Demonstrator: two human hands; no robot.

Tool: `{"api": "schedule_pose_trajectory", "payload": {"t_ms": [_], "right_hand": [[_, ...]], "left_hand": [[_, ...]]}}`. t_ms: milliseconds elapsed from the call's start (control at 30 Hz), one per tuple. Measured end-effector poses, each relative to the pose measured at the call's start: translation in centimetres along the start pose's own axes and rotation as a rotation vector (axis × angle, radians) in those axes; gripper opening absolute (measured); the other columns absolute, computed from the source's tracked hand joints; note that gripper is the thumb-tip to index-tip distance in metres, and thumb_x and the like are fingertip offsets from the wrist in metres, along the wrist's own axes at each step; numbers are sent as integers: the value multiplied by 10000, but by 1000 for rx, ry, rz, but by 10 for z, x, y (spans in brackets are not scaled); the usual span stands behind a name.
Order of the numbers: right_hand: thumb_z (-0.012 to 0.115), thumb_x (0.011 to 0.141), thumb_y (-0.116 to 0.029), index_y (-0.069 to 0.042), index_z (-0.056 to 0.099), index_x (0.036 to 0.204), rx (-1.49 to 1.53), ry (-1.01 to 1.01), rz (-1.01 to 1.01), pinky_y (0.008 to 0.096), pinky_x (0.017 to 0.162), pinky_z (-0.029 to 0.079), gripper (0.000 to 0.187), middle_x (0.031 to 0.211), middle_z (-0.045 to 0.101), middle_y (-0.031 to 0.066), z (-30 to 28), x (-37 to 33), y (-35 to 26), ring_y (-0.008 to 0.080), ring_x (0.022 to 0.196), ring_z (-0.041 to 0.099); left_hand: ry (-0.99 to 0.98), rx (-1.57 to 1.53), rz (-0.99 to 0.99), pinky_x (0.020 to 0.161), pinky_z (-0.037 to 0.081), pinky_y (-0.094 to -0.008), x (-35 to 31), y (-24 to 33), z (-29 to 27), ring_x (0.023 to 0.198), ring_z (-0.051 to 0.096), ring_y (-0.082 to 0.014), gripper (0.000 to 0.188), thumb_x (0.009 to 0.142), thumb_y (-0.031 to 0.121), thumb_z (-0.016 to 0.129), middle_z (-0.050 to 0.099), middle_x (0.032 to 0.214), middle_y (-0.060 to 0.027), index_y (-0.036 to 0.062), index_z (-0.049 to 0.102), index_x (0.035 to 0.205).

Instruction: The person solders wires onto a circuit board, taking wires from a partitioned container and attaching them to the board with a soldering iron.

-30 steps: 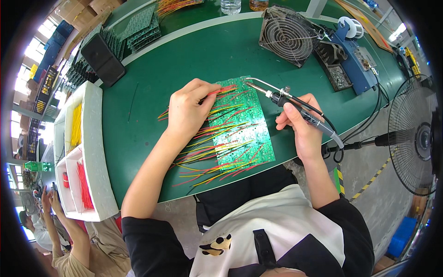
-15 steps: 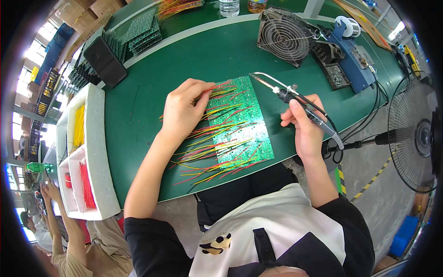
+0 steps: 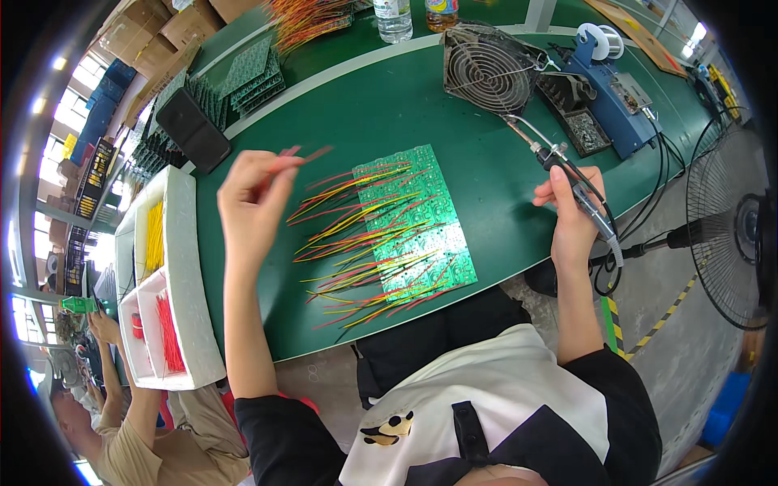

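Where it lies flat on the green bench: circuit board (image 3: 415,223), green, near the middle, between the two hands, touched by neither.
Wires on board: red, yellow and green wires (image 3: 356,243), fanned out to the left of the board and over its left edge.
Left hand (image 3: 253,206): raised left of the board, fingers pinched together on a thin red wire (image 3: 301,152) that juts up to the right; the wire is blurred.
Right hand (image 3: 571,217): to the right of the board, closed around the handle of a soldering iron (image 3: 567,174); the tip points up and left, clear of the board.
Iron cable: runs from the handle down past the wrist and off the bench edge.
Behind the iron: small grey fan (image 3: 490,69), a black holder (image 3: 577,113), a blue soldering station (image 3: 620,97) with a white spool on top.
Far edge: two plastic bottles (image 3: 395,16), a bundle of coloured wires, stacks of green boards (image 3: 255,77), a black box (image 3: 193,128).
Left of bench: white foam tray (image 3: 190,275) with yellow wires (image 3: 152,239) and red wires (image 3: 168,328) in separate compartments.
Floor, right: standing fan (image 3: 733,231).
Lower left: another person, seated, one hand raised near the tray.
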State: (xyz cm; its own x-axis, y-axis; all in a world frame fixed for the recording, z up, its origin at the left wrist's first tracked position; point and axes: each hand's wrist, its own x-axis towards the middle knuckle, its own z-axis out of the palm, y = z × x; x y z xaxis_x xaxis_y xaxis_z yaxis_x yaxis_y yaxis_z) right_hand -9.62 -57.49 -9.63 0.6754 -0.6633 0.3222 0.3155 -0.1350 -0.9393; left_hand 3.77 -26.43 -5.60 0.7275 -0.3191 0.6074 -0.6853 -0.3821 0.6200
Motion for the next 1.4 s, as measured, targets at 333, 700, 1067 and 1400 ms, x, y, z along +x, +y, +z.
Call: {"api": "schedule_pose_trajectory", "payload": {"t_ms": [333,700,1067,1400], "right_hand": [[620,841,-146,-17,488,836,-31,-4,48,258,578,492,185,675,593,93,4,0,0,148,583,583],[608,845,-105,6,485,856,53,-80,87,255,551,502,167,666,601,116,4,-2,2,152,559,589],[595,852,-106,-20,459,862,82,-257,191,247,575,494,161,669,590,103,15,-24,-5,143,558,570],[632,810,-33,5,470,867,145,-321,211,250,547,501,176,667,616,131,19,-29,-5,153,558,608]], "left_hand": [[-201,-25,-201,474,370,-210,-29,25,60,560,495,-78,127,734,4,662,570,729,-43,56,682,848],[-189,-9,-103,453,364,-214,-35,21,64,537,485,-80,160,716,-29,642,587,756,-29,55,695,841],[-226,-10,-127,477,407,-225,-33,21,63,564,522,-99,150,724,-33,638,580,756,-36,46,695,838],[-239,-15,-62,490,420,-230,-32,22,66,590,539,-126,141,746,-42,617,551,770,-49,30,681,849]]}}
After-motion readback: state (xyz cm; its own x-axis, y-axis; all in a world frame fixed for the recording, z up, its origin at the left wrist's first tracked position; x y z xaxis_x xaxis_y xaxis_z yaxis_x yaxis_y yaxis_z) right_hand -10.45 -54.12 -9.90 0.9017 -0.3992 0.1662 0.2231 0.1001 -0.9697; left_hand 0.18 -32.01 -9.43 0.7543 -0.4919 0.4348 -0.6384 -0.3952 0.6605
